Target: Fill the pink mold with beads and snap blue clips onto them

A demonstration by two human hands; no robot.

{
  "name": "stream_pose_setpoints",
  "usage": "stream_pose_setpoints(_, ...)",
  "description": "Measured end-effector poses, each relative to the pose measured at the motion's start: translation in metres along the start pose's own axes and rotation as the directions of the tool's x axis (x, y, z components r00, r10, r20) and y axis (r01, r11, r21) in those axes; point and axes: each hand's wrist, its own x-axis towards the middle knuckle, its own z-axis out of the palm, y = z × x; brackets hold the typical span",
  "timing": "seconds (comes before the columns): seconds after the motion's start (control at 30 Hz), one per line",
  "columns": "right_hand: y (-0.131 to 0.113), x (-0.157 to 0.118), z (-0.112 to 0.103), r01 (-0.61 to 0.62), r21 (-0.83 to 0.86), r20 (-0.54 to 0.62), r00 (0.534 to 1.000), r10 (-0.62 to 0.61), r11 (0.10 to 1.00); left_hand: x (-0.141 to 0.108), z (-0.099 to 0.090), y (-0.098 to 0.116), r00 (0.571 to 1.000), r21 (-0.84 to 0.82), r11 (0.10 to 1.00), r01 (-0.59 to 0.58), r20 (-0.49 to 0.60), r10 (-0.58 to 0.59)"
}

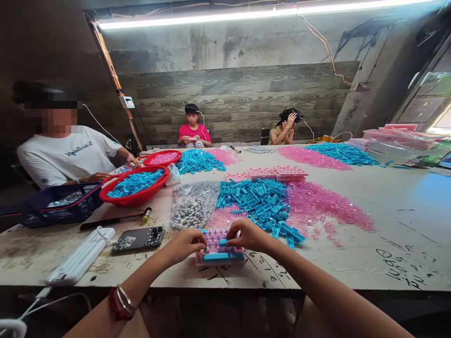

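A pink tray (220, 261) lies flat near the table's front edge, with blue bars along its front and small clear and pink pieces in its compartments. Over the tray's left side, my left hand (186, 245) pinches a small greyish piece. My right hand (248, 234) has its fingers closed on a short blue piece (223, 242) at the tray's middle right. Just behind are a heap of blue pieces (260, 199), a spread of pink clear pieces (324, 204) and a plastic bag of small silvery parts (193, 204).
To the left are a phone (138, 238), a white power bank (81, 256), a hammer (116, 219), a red basin (134, 188) and a dark blue basket (65, 204). Stacked pink trays (276, 172) stand behind the heaps. Three people sit around the table's far and left sides.
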Motion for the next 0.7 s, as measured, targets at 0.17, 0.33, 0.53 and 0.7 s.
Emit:
stream_pose_setpoints(0.17, 0.0, 0.0, 0.0, 0.003, -0.001, 0.004, 1.0, -0.003, 1.0, -0.002, 0.002, 0.004, 0.997, 0.168, 0.983, -0.071, 0.0, 0.072)
stream_pose_setpoints(0.33, -0.001, 0.0, 0.0, 0.002, -0.02, 0.002, 1.0, -0.002, 1.0, -0.001, 0.009, 0.004, 0.98, 0.224, 0.954, -0.197, 0.022, 0.197)
stream_pose_setpoints(0.53, 0.002, -0.001, 0.0, 0.01, 0.01, 0.006, 1.0, -0.01, 1.0, -0.002, 0.01, 0.006, 0.976, 0.284, 0.934, -0.217, 0.05, 0.212)
stream_pose_setpoints(0.7, 0.002, 0.0, 0.0, 0.018, 0.0, 0.006, 1.0, -0.018, 1.0, -0.003, 0.008, 0.008, 0.977, 0.319, 0.923, -0.215, 0.079, 0.2)
